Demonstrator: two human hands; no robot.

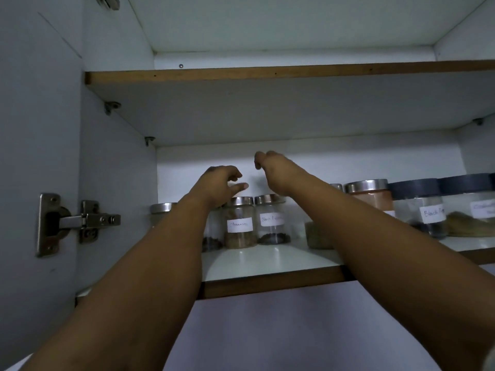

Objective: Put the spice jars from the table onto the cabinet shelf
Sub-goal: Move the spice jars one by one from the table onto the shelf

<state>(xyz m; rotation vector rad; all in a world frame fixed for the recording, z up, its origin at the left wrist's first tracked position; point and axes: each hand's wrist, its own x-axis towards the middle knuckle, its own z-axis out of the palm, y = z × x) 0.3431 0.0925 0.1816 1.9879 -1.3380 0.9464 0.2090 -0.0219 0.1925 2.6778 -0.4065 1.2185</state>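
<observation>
On the cabinet shelf (267, 259), a white board with a brown wooden front edge, stands a row of round clear jars. The cinnamon jar (239, 223), with a shiny metal lid and tan powder at the bottom, carries a white handwritten label that seems to read "Cinnamon". Just right of it, touching or nearly so, the black-labelled jar (272, 220) has a label beginning "Black", the rest blurred, and dark grains inside. Further right of the cinnamon jar a dark-lidded jar (423, 210) also reads "Black", its second word unclear.

The left hand (219, 183) hovers above and just left of the cinnamon jar's lid, its grip loose, fingers slightly curled and spread, holding nothing. The right hand (273, 170) hangs above the black-labelled jar, fingers bent downward, its grip empty as well.

Far left of the cinnamon jar, a metal hinge (77, 223) is fixed to the cabinet's side.
</observation>
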